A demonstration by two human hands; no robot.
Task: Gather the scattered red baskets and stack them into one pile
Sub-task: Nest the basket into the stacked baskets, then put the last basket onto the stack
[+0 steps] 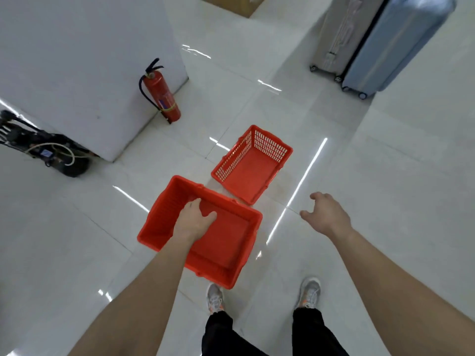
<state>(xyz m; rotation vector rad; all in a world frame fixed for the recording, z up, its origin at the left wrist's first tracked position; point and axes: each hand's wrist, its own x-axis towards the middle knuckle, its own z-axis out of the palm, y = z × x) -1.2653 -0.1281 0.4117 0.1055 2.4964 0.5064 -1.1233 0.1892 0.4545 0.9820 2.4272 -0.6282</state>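
Two red baskets show in the head view. The nearer red basket (pixel 226 242) hangs above the white floor in front of my feet, and my left hand (pixel 194 219) grips its near rim, fingers inside. The farther red basket (pixel 253 165), with mesh walls, rests on the floor just beyond it, a narrow gap between their corners. My right hand (pixel 325 214) hovers to the right of both baskets with its fingers spread, holding nothing.
A red fire extinguisher (pixel 160 93) stands against a white pillar (pixel 84 73) at the left. Black equipment with cables (pixel 43 147) lies at the pillar's base. Two suitcases (pixel 380 42) stand at the back right, a cardboard box (pixel 234 3) at the back.
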